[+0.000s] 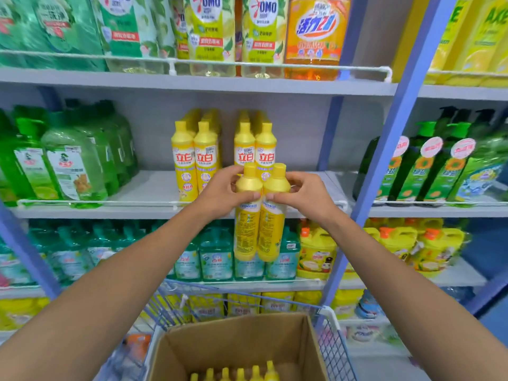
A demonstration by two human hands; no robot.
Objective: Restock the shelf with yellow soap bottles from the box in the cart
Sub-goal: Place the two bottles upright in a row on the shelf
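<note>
The person holds two yellow soap bottles upright and touching, in front of the middle shelf, their bases hanging below its front edge. The left hand grips the left bottle's shoulder and the right hand the right one's, fingers of both curled round just under the caps. At 12 o'clock from the pair stand the stocked rows of the same bottle, in two groups with bare shelf at 3 o'clock of them. The step in hand looks like the placing. To do it well, the pair should rise until both bases clear the wire rail, then go in level and settle together. The held bottles show their small-print backs, so a turn would bring the red labels outward like their neighbours. Whether room remains in front of the right group is hard to say, since the hands cover it. At 6 o'clock the box in the cart holds more yellow caps.
</note>
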